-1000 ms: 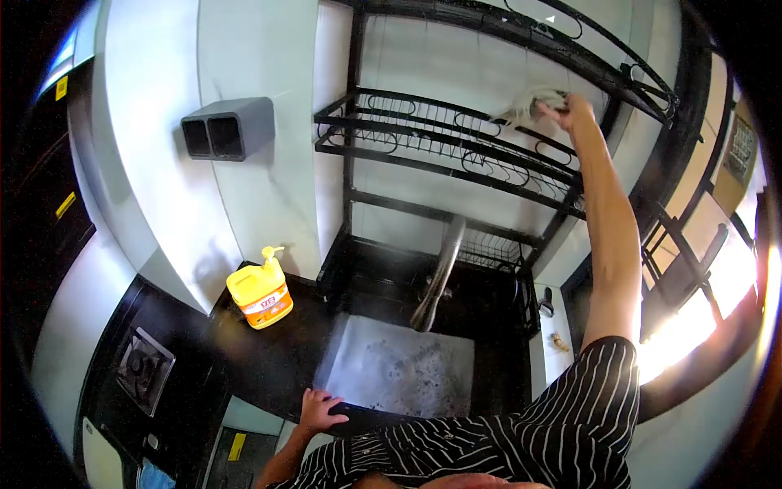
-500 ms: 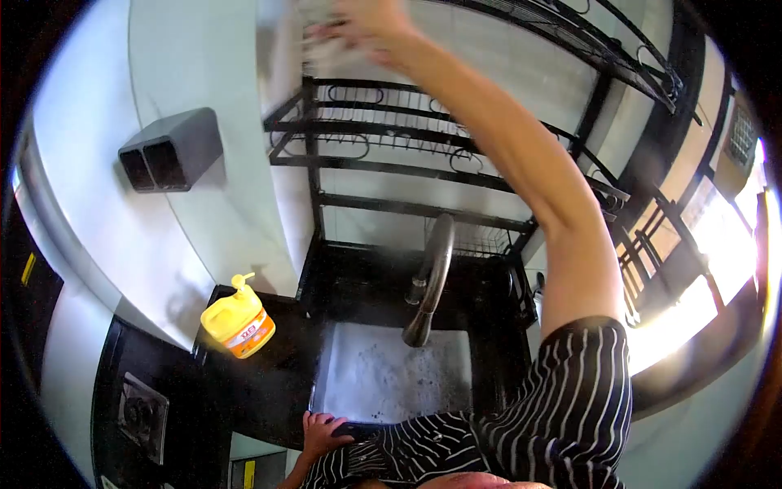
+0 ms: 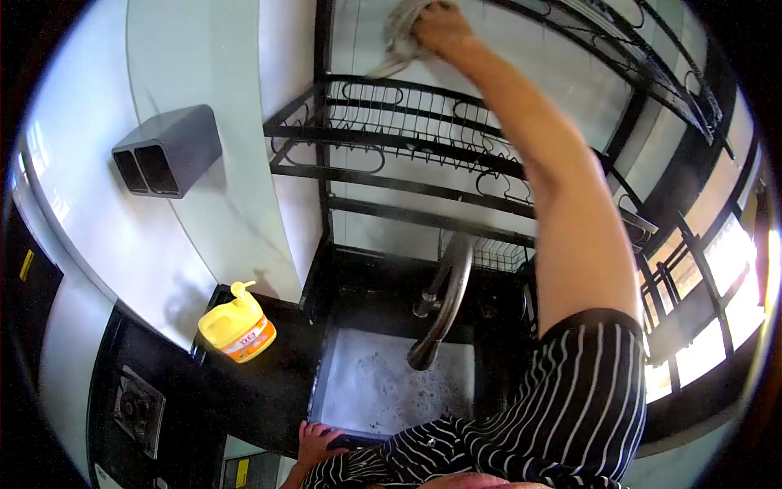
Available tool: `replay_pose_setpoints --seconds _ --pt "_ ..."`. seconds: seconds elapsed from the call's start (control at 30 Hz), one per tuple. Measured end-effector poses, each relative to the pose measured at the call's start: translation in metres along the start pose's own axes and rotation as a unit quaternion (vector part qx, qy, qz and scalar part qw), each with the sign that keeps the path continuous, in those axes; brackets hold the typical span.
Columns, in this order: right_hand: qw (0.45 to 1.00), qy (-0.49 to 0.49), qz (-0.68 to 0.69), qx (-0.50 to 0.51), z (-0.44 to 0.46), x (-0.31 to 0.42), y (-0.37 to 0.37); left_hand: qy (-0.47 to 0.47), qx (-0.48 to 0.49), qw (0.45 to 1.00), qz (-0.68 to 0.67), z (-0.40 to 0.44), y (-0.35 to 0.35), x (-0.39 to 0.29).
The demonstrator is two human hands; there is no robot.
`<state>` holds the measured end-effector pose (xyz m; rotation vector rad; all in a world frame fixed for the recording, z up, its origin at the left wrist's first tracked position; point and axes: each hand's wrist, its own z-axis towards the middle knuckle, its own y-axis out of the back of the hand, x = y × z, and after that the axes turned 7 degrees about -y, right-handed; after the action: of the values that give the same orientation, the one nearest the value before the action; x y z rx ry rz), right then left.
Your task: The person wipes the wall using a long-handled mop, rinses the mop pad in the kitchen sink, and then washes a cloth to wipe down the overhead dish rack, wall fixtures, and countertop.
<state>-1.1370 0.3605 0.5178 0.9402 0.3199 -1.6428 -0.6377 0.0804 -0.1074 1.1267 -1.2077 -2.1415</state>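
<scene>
My right hand (image 3: pixel 444 31) is raised high above the dish rack (image 3: pixel 407 145), its fingers closed on a pale grey cloth (image 3: pixel 399 37). The cloth is pressed against the white back wall, and one corner hangs down toward the rack's top bar. Low in the view, my left hand (image 3: pixel 318 442) rests with its fingers spread on the front edge by the sink's left corner. Beside it is the sink (image 3: pixel 322 391), with soapy, bubbly water in it. A curved metal faucet (image 3: pixel 450 297) arches over the water.
A yellow pump jug (image 3: pixel 236 322) stands on the black counter (image 3: pixel 277 375) left of the sink. A dark two-slot holder (image 3: pixel 167 155) juts from the left wall. Another black rack shelf (image 3: pixel 603 57) crosses the upper right. A stove burner (image 3: pixel 138 411) lies at lower left.
My right hand has moved right along the wall with the cloth. The view has shifted slightly. My left hand stays at the sink's edge.
</scene>
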Motion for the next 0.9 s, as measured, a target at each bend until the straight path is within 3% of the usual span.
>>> replay_pose_setpoints --seconds 0.03,0.07,0.1,0.17,0.2,0.3,0.37,0.43,0.5,0.57,0.7,0.8,0.9 --pt "0.999 0.013 -0.018 0.044 -0.004 -0.020 -0.017 0.006 0.007 1.000 -0.003 -0.001 0.001 -0.003" --pt "0.990 -0.042 0.012 0.132 -0.008 -0.045 -0.058 0.010 0.014 1.000 -0.005 0.000 0.005 -0.005" --pt "0.989 0.017 -0.048 0.137 -0.030 -0.069 -0.024 0.013 0.019 1.000 -0.006 0.003 0.010 -0.006" --pt "0.949 -0.077 -0.102 0.288 -0.074 -0.120 0.000 0.008 0.017 1.000 0.000 0.000 0.010 -0.007" --pt "0.973 -0.050 -0.193 0.119 -0.115 -0.188 -0.074 0.001 0.021 1.000 0.011 0.001 0.008 -0.004" --pt "0.907 -0.192 -0.174 0.333 -0.165 -0.218 -0.040 0.001 0.009 1.000 0.008 -0.002 0.001 -0.003" --pt "0.890 -0.266 -0.107 0.354 -0.158 -0.199 -0.048 0.014 0.022 1.000 -0.016 -0.003 0.004 -0.002" --pt "0.906 -0.280 -0.041 0.316 -0.126 -0.158 -0.054 0.005 0.003 1.000 -0.015 -0.003 0.000 -0.003" --pt "0.937 -0.236 -0.014 0.257 -0.088 -0.107 -0.063 -0.005 -0.008 1.000 -0.018 -0.004 0.002 0.000" --pt "0.972 -0.152 -0.076 0.165 -0.043 -0.061 -0.072 0.006 0.000 1.000 -0.030 0.005 0.017 -0.007" --pt "0.995 -0.045 0.025 0.091 0.042 0.055 -0.053 0.001 0.010 1.000 -0.004 0.005 0.018 -0.009" --pt "0.991 0.002 0.073 0.111 0.079 0.097 -0.051 0.014 0.010 1.000 -0.008 0.008 0.025 -0.014" --pt "0.966 0.033 0.156 0.204 0.093 0.090 -0.073 0.019 0.012 1.000 -0.009 0.008 0.024 -0.014"
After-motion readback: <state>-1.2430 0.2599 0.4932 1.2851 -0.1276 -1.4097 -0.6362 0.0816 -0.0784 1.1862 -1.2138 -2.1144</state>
